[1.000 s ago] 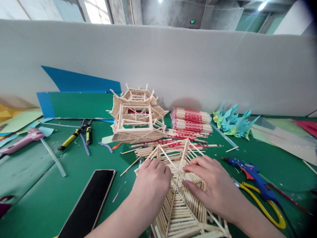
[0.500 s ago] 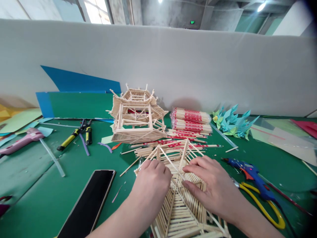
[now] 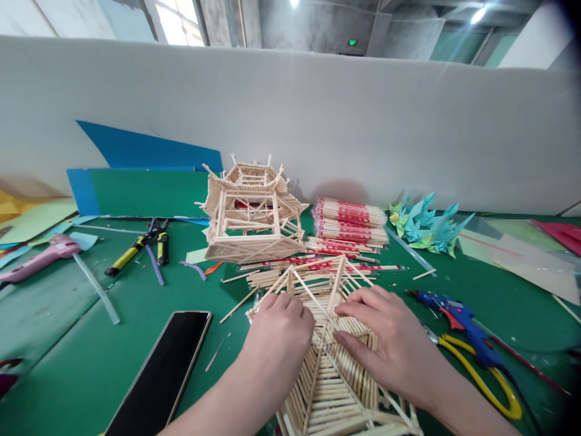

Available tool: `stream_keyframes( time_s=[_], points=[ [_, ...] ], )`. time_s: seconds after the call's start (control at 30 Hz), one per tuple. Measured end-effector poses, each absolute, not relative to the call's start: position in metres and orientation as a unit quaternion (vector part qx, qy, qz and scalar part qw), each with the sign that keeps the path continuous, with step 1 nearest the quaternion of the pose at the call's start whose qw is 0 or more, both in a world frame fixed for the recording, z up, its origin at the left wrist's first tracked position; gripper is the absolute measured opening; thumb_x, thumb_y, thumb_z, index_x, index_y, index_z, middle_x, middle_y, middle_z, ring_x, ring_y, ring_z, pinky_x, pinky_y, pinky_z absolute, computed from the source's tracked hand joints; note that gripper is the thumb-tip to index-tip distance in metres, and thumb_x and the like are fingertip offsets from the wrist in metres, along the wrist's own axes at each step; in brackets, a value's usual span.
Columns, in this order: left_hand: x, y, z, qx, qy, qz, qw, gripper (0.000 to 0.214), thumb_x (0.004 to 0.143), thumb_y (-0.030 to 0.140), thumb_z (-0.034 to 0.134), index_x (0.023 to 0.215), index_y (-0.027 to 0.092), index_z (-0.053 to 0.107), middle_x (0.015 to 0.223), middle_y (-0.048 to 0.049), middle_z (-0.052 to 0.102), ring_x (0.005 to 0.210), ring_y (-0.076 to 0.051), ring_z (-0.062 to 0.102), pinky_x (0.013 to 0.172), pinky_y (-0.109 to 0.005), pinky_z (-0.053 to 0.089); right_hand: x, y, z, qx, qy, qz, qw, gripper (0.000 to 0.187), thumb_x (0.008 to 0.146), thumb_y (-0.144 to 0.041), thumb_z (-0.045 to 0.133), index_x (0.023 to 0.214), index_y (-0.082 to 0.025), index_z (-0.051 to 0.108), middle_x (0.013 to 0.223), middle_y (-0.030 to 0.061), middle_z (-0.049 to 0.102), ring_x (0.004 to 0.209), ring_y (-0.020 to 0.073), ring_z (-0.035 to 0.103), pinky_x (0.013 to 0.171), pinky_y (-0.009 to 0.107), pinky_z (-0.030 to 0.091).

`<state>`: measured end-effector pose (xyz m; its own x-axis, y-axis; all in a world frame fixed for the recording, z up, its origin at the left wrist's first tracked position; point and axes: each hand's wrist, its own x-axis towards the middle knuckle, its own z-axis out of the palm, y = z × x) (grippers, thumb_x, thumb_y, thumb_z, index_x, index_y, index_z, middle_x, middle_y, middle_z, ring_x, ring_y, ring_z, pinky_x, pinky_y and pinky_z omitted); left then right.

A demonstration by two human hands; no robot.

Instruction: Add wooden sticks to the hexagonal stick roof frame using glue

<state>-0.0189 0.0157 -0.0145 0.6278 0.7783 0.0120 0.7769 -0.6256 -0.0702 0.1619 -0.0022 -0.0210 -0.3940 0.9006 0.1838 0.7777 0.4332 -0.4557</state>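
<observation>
A wooden-stick frame [image 3: 331, 381], with sticks meeting at a raised centre and slatted panels between them, lies in front of me. My left hand [image 3: 281, 330] is over its left side, fingers curled under. Whatever is in that grasp is hidden behind the knuckles. On the right side, my right hand [image 3: 381, 333] rests at the frame with thumb and forefinger apart beside the centre, nothing visible between them. Behind stands a tiered pavilion model [image 3: 254, 212] of the same pale sticks. Loose sticks [image 3: 265, 278] lie between the two structures.
Wrapped stick bundles [image 3: 349, 218] sit by the wall. On the right are a blue glue gun [image 3: 458, 321], yellow-handled pliers [image 3: 503, 393] and folded blue paper [image 3: 429, 224]. Leftward lie a phone [image 3: 161, 369], yellow-black cutters [image 3: 131, 251] and a pink glue gun [image 3: 43, 260].
</observation>
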Motion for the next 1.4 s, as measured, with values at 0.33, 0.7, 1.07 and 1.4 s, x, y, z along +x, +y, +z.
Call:
stream_keyframes(
  time_s=[0.33, 0.7, 1.07, 1.4],
  points=[
    [-0.021, 0.015, -0.018, -0.902, -0.431, -0.009, 0.034, 0.014, 0.076, 0.005, 0.052, 0.068, 0.015, 0.059, 0.067, -0.0052, 0.06, 0.065, -0.023, 0.055, 0.057, -0.035, 0.043, 0.163, -0.003, -0.022, -0.509, -0.82, 0.161, 0.206, 0.018, 0.083, -0.033, 0.05, 0.095, -0.024, 0.059, 0.092, 0.0019, 0.057, 0.083, 0.0191, 0.047, 0.072, 0.036, 0.035],
    [-0.02, 0.016, -0.021, -0.899, -0.436, -0.014, 0.04, 0.012, 0.073, 0.006, 0.055, 0.066, 0.015, 0.059, 0.066, -0.0044, 0.06, 0.064, -0.023, 0.055, 0.057, -0.034, 0.041, 0.163, -0.002, -0.022, -0.509, -0.818, 0.163, 0.211, 0.017, 0.082, -0.032, 0.051, 0.094, -0.024, 0.059, 0.091, 0.0015, 0.056, 0.084, 0.0192, 0.047, 0.071, 0.036, 0.033],
    [-0.021, 0.016, -0.031, -0.892, -0.438, -0.083, 0.075, 0.015, 0.078, 0.014, 0.053, 0.063, 0.016, 0.056, 0.062, -0.003, 0.058, 0.062, -0.023, 0.054, 0.055, -0.035, 0.042, 0.164, -0.004, -0.024, -0.509, -0.822, 0.155, 0.206, 0.017, 0.082, -0.033, 0.05, 0.094, -0.024, 0.058, 0.093, 0.0011, 0.056, 0.083, 0.0192, 0.046, 0.071, 0.036, 0.033],
    [-0.023, 0.017, -0.029, -0.896, -0.43, -0.096, 0.054, 0.011, 0.077, 0.014, 0.055, 0.067, 0.017, 0.056, 0.065, -0.002, 0.059, 0.063, -0.023, 0.054, 0.054, -0.035, 0.041, 0.162, -0.003, -0.024, -0.511, -0.819, 0.153, 0.21, 0.017, 0.083, -0.033, 0.05, 0.095, -0.024, 0.058, 0.093, 0.0014, 0.056, 0.084, 0.0193, 0.046, 0.071, 0.036, 0.033]
  ],
)
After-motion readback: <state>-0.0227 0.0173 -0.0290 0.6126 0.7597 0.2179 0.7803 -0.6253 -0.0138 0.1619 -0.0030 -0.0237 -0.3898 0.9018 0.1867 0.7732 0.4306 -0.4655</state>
